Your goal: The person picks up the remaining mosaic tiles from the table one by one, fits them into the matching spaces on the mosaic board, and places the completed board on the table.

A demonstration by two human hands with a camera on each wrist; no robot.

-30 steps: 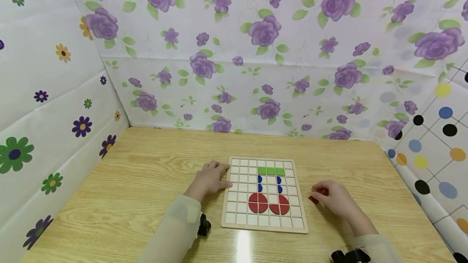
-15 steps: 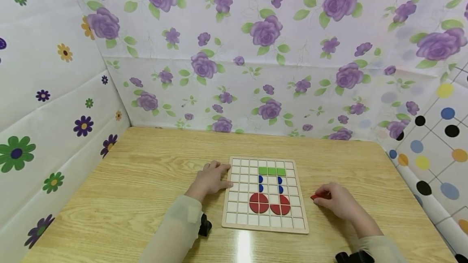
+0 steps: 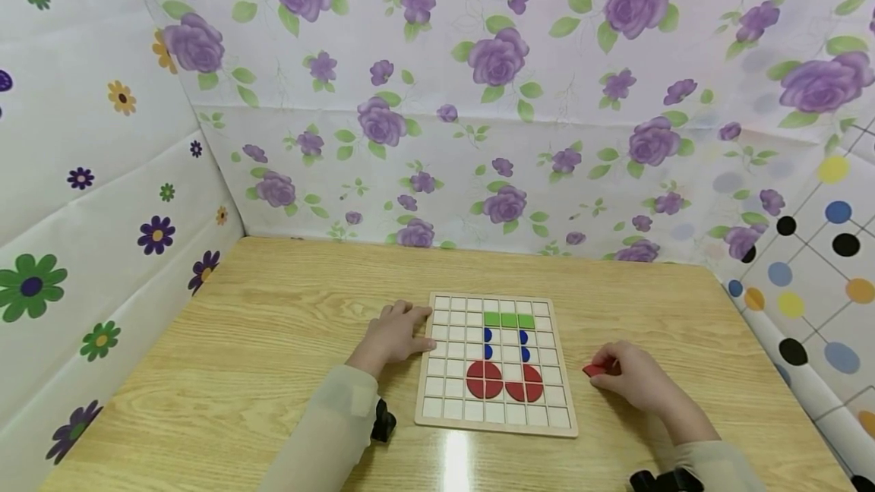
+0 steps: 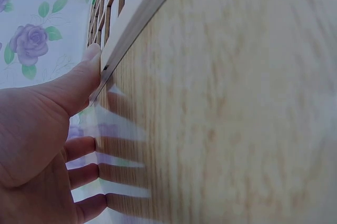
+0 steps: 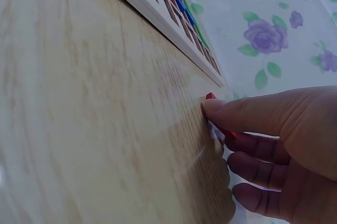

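Note:
A square wooden grid board (image 3: pixel 495 429) lies on the table, with green square tiles (image 3: pixel 509 320) in a row, blue half-round tiles (image 3: pixel 488 351) below them and red quarter-round tiles (image 3: pixel 484 380) nearer the front. On the right, the red tiles form three quarters of a circle around a white cell. My left hand (image 3: pixel 391 334) rests at the board's left edge, its thumb (image 4: pixel 87 74) and forefinger touching the frame. To the right of the board, my right hand (image 3: pixel 630 376) pinches a red tile (image 3: pixel 592 371) between thumb and fingers, close to the tabletop. The fingers hide much of this tile.
The wood-grain table (image 3: pixel 307 294) ends at a flowered cloth (image 3: pixel 437 127) at the back. More patterned cloth (image 3: pixel 102 173) hangs on the left, and dotted cloth (image 3: pixel 820 264) on the right. Black wrist cameras (image 3: pixel 383 421) sit on both forearms.
My right hand has shifted slightly to the right, and the red tile at its fingertips has turned in the pinch. My left hand and the board stay in place.

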